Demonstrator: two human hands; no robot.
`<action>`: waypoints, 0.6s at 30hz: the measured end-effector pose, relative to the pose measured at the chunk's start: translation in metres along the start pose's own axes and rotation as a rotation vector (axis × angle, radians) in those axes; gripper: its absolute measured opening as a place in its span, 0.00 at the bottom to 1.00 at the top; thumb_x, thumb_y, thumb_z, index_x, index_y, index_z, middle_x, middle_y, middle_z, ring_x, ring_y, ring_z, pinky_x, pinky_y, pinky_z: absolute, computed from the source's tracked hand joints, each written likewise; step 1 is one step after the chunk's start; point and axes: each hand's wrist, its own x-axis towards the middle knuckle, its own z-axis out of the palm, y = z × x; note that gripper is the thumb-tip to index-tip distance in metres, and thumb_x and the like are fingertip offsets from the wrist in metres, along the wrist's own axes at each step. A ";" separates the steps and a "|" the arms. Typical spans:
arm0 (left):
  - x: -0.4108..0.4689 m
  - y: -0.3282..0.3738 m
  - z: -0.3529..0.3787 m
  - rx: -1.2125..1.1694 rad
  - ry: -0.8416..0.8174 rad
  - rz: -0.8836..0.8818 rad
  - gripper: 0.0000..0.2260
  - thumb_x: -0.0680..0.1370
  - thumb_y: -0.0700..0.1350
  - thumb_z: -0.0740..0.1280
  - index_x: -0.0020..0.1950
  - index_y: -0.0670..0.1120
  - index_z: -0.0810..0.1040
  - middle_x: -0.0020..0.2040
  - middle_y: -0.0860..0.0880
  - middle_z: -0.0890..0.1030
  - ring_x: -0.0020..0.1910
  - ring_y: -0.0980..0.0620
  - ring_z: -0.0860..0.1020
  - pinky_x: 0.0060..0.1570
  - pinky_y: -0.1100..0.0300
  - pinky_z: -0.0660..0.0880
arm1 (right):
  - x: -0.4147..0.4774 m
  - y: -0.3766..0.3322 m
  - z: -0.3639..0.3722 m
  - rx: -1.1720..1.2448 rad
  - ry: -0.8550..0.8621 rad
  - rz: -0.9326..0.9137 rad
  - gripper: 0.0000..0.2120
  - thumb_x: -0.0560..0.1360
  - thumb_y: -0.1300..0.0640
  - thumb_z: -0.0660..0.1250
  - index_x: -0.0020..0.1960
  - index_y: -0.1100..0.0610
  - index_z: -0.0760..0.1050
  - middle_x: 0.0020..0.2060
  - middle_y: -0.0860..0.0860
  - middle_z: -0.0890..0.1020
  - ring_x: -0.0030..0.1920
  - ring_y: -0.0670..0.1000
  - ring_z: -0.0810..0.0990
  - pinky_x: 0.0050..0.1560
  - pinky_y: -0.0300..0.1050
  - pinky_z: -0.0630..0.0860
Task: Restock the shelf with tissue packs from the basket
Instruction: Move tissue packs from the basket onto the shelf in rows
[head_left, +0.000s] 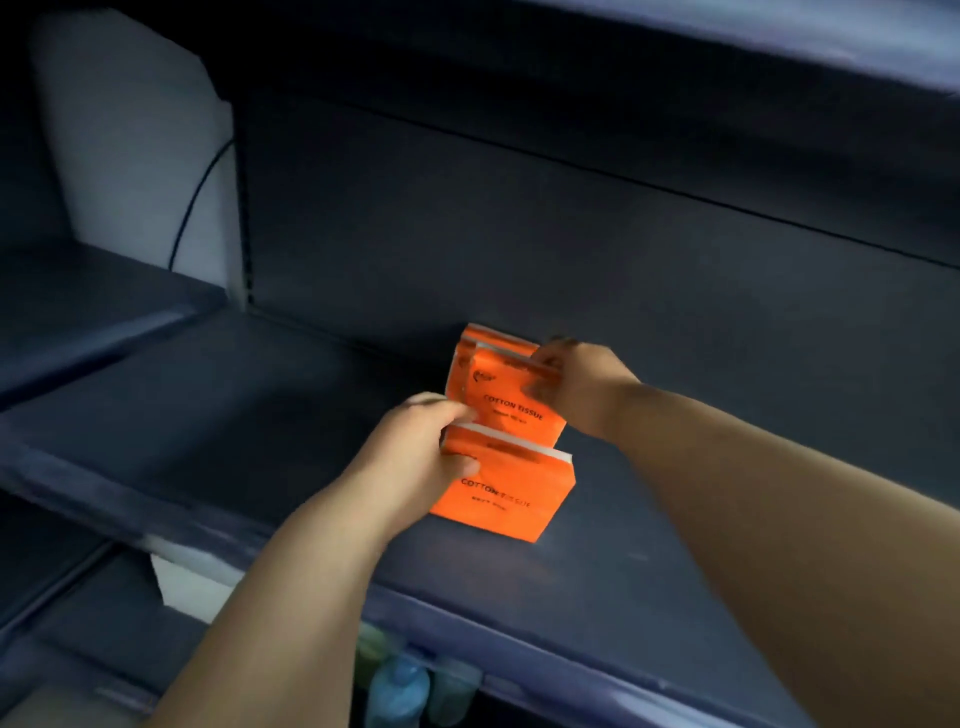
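As the left hand (415, 447) grips the front pack (511, 496), the right hand (579, 384) pinches the rear pack (506, 402) — both orange.

I work from a single view, the head camera, which looks forward and down into a dark blue shelf (234, 405). It sits close: both forearms enter from the bottom edge, and I can read COTTON TISSUE on the front tissue pack (504, 493) gripped by the left hand (415, 452) and on the rear tissue pack (509, 402) pinched by the right hand (576, 384). The fingers (457, 413) fall just below frame centre. Beyond the fingertips stands the back panel (519, 234); above them the upper shelf board (727, 31) crosses the top edge. Nearer me than the fingers, the front lip (467, 629) runs slantwise, dropping to the right. Under it, blurred bottles (400, 691) reach the bottom edge.
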 end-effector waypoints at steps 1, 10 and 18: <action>0.003 -0.004 0.002 -0.009 -0.003 0.002 0.21 0.72 0.40 0.72 0.64 0.48 0.75 0.64 0.53 0.72 0.61 0.55 0.72 0.56 0.68 0.65 | 0.008 -0.001 0.004 -0.014 0.002 -0.002 0.17 0.74 0.50 0.65 0.62 0.48 0.72 0.51 0.48 0.78 0.47 0.51 0.78 0.46 0.41 0.73; 0.017 -0.030 0.003 -0.029 0.120 0.011 0.22 0.73 0.40 0.70 0.67 0.48 0.73 0.65 0.54 0.70 0.62 0.57 0.70 0.54 0.74 0.61 | 0.045 -0.013 0.038 -0.173 -0.008 -0.056 0.24 0.73 0.50 0.66 0.67 0.55 0.69 0.61 0.54 0.76 0.58 0.55 0.77 0.55 0.40 0.72; 0.017 -0.031 0.003 -0.027 0.125 -0.004 0.23 0.75 0.40 0.69 0.69 0.49 0.71 0.67 0.55 0.68 0.64 0.57 0.69 0.58 0.71 0.63 | 0.042 -0.016 0.035 -0.172 -0.010 0.002 0.25 0.72 0.46 0.67 0.67 0.47 0.70 0.63 0.49 0.75 0.60 0.54 0.76 0.59 0.40 0.72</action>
